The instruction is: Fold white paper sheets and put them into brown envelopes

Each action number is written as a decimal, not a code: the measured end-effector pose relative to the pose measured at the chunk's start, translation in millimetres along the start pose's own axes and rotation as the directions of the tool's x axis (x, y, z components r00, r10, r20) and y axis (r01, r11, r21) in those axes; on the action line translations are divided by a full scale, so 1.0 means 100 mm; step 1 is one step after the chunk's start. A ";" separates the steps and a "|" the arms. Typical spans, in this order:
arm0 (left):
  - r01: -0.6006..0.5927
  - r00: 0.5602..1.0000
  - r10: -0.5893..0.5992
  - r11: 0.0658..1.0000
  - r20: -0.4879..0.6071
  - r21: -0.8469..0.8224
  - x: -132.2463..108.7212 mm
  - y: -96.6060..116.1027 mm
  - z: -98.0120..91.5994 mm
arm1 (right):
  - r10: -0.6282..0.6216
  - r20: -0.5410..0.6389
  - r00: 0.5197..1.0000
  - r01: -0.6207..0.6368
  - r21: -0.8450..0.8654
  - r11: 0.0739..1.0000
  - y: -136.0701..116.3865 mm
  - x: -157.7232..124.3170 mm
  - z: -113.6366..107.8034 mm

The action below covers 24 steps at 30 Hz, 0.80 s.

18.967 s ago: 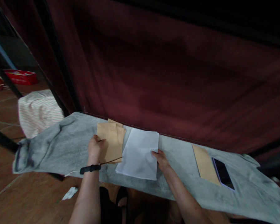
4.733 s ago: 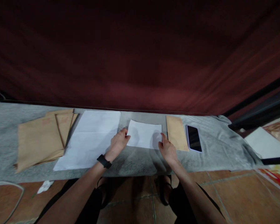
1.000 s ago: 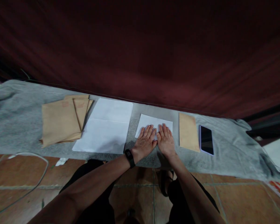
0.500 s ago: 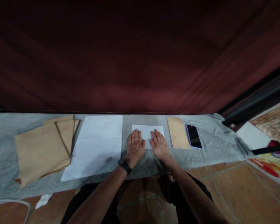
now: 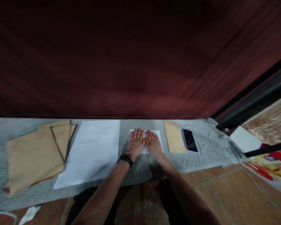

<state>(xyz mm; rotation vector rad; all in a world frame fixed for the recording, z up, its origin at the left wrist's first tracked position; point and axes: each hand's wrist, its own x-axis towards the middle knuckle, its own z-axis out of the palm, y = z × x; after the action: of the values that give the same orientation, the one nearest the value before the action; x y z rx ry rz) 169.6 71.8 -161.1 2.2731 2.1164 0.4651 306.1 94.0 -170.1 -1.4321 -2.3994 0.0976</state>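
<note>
Left hand [image 5: 136, 144] and right hand [image 5: 154, 144] moved closer, flat on paper [image 5: 145, 151] atop grey cloth [image 5: 209, 157] beside curtain [image 5: 140, 84].

The paper [image 5: 145, 150] is white, the cloth [image 5: 208, 145] grey.

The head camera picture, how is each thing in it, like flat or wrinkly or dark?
Left hand, flat, palm down
Right hand, flat, palm down
Small white paper rectangle, flat, partly under both hands
Large white paper, flat, creased across
Pile of brown paper envelopes, overlapping, uneven
Single brown paper envelope, lying flat
Purple-edged black phone, face up, screen dark
Grey cloth, spread out, wrinkled at the right
Dark red fabric, hanging
</note>
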 end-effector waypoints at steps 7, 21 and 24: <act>0.077 0.994 -0.075 0.997 -0.078 0.029 -0.08 -0.01 0.10 | 0.084 -0.085 0.993 -0.090 -0.061 0.994 0.18 -0.08 0.06; 0.146 0.981 -0.134 0.986 -0.140 0.077 -0.17 0.05 0.05 | 0.114 -0.163 0.980 -0.117 -0.010 0.993 0.25 -0.19 -0.03; 0.024 0.995 -0.017 0.997 -0.102 0.071 -0.24 0.16 0.02 | 0.003 -0.073 0.997 -0.002 0.020 1.000 0.14 -0.26 -0.07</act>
<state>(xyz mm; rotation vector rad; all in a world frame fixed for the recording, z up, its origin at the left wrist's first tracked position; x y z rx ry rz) 184.9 47.6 -165.3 2.3105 2.2370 0.5227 331.7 77.3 -173.3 -1.4057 -2.3313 0.0677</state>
